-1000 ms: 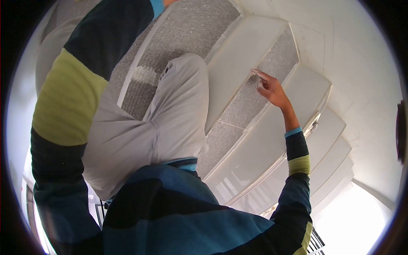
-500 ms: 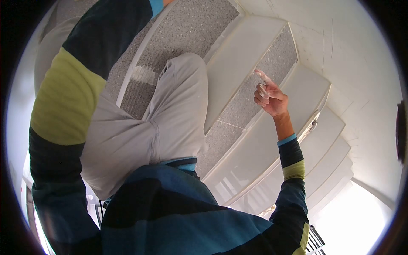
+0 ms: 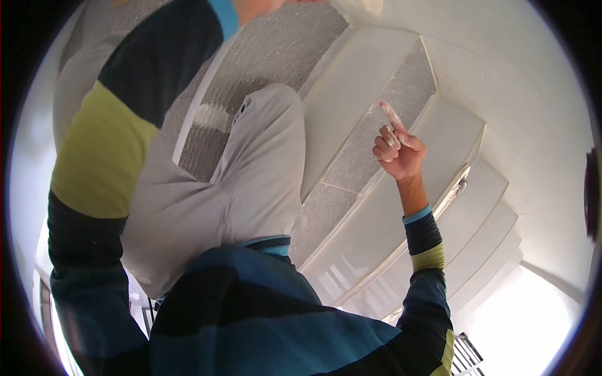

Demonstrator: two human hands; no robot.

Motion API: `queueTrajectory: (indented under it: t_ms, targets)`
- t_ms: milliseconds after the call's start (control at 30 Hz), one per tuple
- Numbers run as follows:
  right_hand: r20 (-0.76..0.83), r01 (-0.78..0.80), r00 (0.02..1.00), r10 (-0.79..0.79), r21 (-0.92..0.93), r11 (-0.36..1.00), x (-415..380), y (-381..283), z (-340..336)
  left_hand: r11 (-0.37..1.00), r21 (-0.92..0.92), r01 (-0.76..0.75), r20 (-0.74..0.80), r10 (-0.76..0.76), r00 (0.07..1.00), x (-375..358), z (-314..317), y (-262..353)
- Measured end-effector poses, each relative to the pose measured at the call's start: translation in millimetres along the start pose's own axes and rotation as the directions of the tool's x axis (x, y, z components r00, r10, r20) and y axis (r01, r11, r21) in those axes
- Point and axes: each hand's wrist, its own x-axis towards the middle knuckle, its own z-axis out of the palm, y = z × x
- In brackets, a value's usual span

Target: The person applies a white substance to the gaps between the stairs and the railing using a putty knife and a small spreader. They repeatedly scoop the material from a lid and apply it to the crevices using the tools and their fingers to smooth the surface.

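Note:
My left hand is cut off by the top edge of the view; only the wrist and part of the hand show, and its fingers and anything in them are hidden. On the right, my right hand hovers over a speckled grey stair tread. Its index finger is stretched out, the other fingers are curled, and white smears cover them. Nothing shows in it. A pale riser rises beside that tread. My bent leg in light grey trousers lies between my arms.
More pale steps run toward the lower right, along a white wall. A small looped object sits by one step edge. Dark railing bars show at the bottom right. Near my knee, a tread has a whitish patch.
My left hand has come slightly further into view at the top, moving right. My right forearm has shifted a little left, and its index finger points more steeply upward.

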Motion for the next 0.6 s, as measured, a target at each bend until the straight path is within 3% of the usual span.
queueTrajectory:
  t_ms: [67,133,167,233,300,367,467,533,567,600]
  targets:
    - [0.015,0.069,0.997,-0.070,0.049,0.996,-9.2,3.7,10.2,0.996,0.085,0.034,0.117,-0.044,0.992,3.1,-0.2,-3.9]
    - [0.083,0.142,0.984,-0.156,0.157,0.977,-23.4,8.9,18.0,0.971,0.035,0.236,0.261,-0.237,0.936,-3.0,6.6,-13.0]
    - [0.082,0.186,0.976,-0.201,0.160,0.969,-33.3,12.4,22.3,0.945,0.328,0.000,0.252,-0.087,0.964,-11.6,9.6,-26.5]
    - [0.090,0.272,0.947,-0.309,0.291,0.917,-54.7,22.8,30.2,0.912,0.380,0.153,0.264,-0.266,0.927,-34.7,27.2,-23.4]
    - [0.112,0.348,0.908,-0.405,0.342,0.873,-73.3,31.4,35.5,0.885,0.443,0.144,0.349,-0.318,0.882,-51.4,39.1,-35.5]
    - [0.127,0.418,0.856,-0.502,0.402,0.815,-91.1,40.0,41.3,0.790,0.597,-0.136,0.570,-0.299,0.766,-83.8,55.7,-27.5]
    - [0.181,0.473,0.792,-0.583,0.423,0.773,-108.4,54.6,48.9,0.777,0.578,-0.251,0.674,-0.280,0.683,-101.9,69.4,-49.9]
    - [0.213,0.521,0.762,-0.612,0.360,0.774,-117.8,61.4,51.6,0.817,0.545,0.189,0.561,-0.522,0.642,-123.2,94.0,-40.5]
    - [0.204,0.541,0.742,-0.638,0.379,0.751,-121.4,65.1,52.2,0.796,0.382,0.470,0.586,-0.602,0.543,-123.8,96.9,-44.3]
    - [0.208,0.557,0.738,-0.642,0.349,0.753,-125.1,68.1,52.1,0.789,0.407,0.460,0.586,-0.612,0.532,-128.2,98.0,-46.0]
